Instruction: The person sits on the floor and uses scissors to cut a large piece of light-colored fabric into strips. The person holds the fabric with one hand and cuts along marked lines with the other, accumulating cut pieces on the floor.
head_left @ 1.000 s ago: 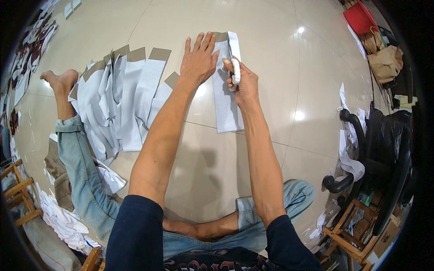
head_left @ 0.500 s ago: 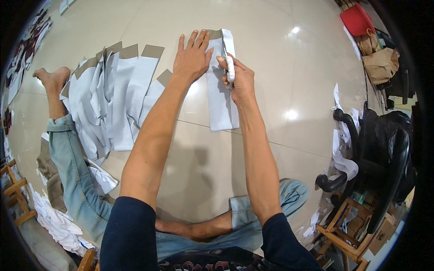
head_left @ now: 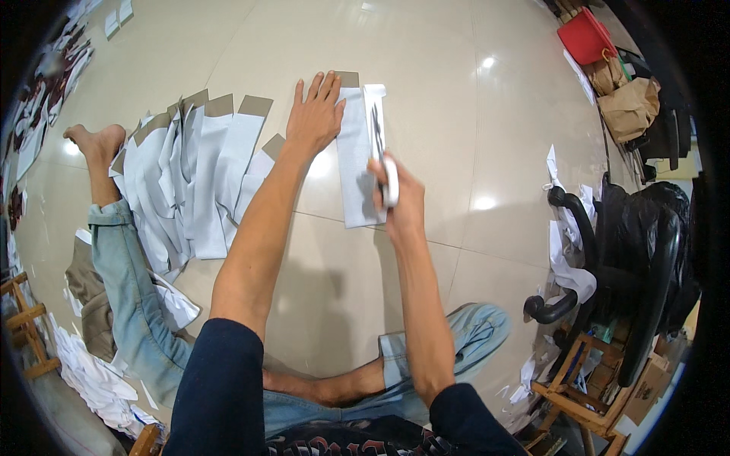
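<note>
- The person is sitting on the pale tiled floor (head_left: 456, 91), with both bare forearms reaching forward from the lower edge of the view.
- The left hand (head_left: 313, 114) is lying flat with fingers spread, grasping nothing, pressing on the left part of a long white paper piece (head_left: 356, 163) that is resting on the floor straight ahead.
- The right hand (head_left: 397, 197) is clenching around a white-handled tool (head_left: 386, 176); its dark tip is pointing away from the person and lying along the folded right edge of that paper piece.
- A fanned pile of similar white pieces with brown ends (head_left: 194, 182) is lying just left of the left forearm, overlapping one another.
- The person's left leg in blue jeans (head_left: 129, 289) is stretching beside that pile, the bare foot (head_left: 93, 143) resting near its far end.
- A black office chair (head_left: 631, 266) is standing well apart to the right, with a red bin (head_left: 585, 34) and brown paper bags (head_left: 627, 102) beyond it.
</note>
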A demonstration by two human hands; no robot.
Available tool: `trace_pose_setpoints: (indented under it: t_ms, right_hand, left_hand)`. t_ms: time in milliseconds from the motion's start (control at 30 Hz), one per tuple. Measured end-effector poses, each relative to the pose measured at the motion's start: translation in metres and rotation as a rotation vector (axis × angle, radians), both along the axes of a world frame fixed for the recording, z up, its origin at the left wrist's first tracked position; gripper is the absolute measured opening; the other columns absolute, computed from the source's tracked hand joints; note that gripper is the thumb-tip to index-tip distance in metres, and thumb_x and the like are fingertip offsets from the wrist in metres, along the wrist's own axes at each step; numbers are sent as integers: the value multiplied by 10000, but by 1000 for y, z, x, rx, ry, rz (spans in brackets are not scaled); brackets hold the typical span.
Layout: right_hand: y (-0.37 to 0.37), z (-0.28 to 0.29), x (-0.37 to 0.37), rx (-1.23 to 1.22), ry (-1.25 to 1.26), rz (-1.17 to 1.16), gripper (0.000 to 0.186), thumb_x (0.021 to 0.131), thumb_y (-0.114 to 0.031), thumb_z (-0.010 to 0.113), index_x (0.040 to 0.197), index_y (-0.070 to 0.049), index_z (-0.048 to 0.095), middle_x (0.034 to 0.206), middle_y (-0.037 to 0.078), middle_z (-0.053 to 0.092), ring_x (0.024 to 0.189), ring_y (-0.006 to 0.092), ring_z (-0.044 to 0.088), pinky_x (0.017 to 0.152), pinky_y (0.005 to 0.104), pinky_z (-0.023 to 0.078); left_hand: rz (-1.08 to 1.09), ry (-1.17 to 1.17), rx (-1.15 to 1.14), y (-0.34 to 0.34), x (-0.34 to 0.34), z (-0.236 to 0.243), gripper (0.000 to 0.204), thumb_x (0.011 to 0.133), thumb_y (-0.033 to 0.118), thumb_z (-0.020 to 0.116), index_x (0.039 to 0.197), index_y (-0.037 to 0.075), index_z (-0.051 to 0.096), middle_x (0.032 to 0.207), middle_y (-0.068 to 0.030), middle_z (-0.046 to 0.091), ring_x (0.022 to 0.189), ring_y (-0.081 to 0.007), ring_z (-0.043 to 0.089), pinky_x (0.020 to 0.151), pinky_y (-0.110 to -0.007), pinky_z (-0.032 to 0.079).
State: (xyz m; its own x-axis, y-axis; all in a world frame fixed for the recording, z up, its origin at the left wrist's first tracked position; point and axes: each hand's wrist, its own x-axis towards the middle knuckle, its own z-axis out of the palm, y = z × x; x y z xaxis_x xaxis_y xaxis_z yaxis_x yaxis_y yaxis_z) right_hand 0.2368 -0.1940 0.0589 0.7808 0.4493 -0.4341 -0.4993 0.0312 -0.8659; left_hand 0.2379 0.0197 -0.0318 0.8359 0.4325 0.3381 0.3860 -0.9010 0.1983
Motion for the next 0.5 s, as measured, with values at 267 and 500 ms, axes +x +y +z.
trace_pose_setpoints:
  t_ms: [267,500]
  right_hand:
    - [-213,-22,-14,85,-13,-963,348,953,-156,662,1288,-88,592,1030,55,676,562,69,508,473,206,404]
    - [-210,22,-59,-127,-262,-614,502,950,-50,590,1445,-65,506,938,46,680,549,74,511,450,220,398]
  left_hand:
    - [-89,43,-158,11,-7,3,580,1044,395,364,1523,66,359,1606,-73,329,1500,-275,242,1217,-572,131]
    - [-138,221,-170,-52,-45,39,857,930,662,486,1545,86,328,1637,-80,264,1519,-325,182,1169,-688,36]
